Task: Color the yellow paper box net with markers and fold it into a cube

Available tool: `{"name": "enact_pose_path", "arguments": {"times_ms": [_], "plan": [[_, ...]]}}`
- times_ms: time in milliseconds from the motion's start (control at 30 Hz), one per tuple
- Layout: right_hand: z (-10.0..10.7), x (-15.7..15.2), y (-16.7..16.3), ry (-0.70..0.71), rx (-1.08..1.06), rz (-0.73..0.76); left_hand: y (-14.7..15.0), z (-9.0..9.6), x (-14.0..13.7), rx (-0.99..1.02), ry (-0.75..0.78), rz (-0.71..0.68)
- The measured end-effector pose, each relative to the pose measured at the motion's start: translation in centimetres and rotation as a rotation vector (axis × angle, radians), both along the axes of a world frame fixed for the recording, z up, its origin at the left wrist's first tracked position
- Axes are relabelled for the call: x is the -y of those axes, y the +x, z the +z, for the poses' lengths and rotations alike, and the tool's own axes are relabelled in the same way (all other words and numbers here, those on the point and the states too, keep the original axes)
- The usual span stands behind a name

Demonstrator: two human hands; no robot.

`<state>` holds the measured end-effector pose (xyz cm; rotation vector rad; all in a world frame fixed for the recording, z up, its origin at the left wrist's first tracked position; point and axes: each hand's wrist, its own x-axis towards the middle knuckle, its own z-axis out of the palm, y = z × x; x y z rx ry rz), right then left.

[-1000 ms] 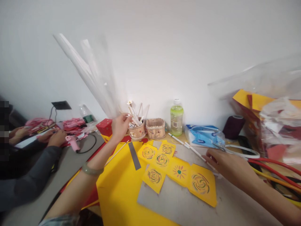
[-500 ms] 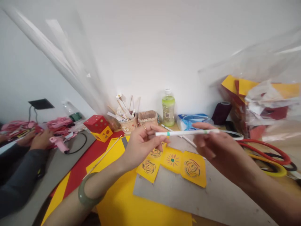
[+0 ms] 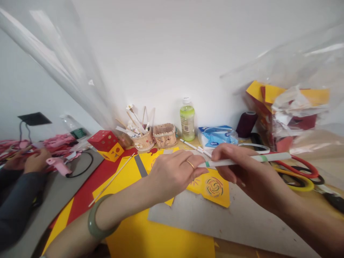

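Observation:
A white marker pen (image 3: 223, 163) with green bands near both ends lies level in front of me. My left hand (image 3: 174, 172), with a ring and a green bangle at the wrist, is closed around its left end, and the fingers hide that tip. My right hand (image 3: 244, 166) grips the pen's middle, while the right end sticks out past the knuckles. Below and behind the hands, yellow card pieces (image 3: 216, 188) with swirl drawings rest on a grey board (image 3: 182, 215). Two more white pens (image 3: 189, 144) lie on the table behind.
A red and yellow dotted box (image 3: 104, 143), a pot of sticks (image 3: 143, 141), a basket (image 3: 165, 136), a green drink bottle (image 3: 187, 120) and a tissue pack (image 3: 216, 136) stand along the wall. Tape rolls (image 3: 295, 179) lie right. At left, another person's hands work near a pink glue gun (image 3: 59, 165).
My left hand has turned over and closed around the pen's left end. The pen has moved right and a little lower, with my right hand still on it. The view has shifted slightly.

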<state>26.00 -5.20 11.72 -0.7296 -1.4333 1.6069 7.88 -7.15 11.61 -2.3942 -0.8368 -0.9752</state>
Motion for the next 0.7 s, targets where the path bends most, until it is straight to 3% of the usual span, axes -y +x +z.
{"name": "enact_pose_path", "arguments": {"times_ms": [100, 200, 300, 433, 500, 600, 700], "plan": [[-0.4, 0.1, 0.4, 0.049, 0.043, 0.011, 0.1, -0.3, 0.0, 0.031, -0.086, 0.002], [-1.5, 0.0, 0.9, 0.086, 0.098, 0.045, -0.2, -0.4, 0.2, 0.052, -0.289, -0.006], [-2.3, -0.6, 1.0, 0.057, 0.131, -0.014, -1.2, -0.7, 0.2, 0.146, -0.603, 0.0], [-2.5, -1.6, 1.2, -0.052, 0.1, -0.158, -4.0, -1.5, -0.4, 0.553, -1.038, 0.012], [-2.5, -2.1, 1.7, -0.074, 0.108, -0.238, -6.3, -1.8, -0.9, 0.679, -1.022, 0.094], [-2.7, -2.6, 2.7, -0.028, 0.208, -0.317, -10.7, -1.3, -1.7, 0.688, -0.694, 0.321], [-2.9, -2.9, 3.7, 0.039, 0.341, -0.339, -14.9, 0.0, -2.6, 0.566, -0.375, 0.623]]}}
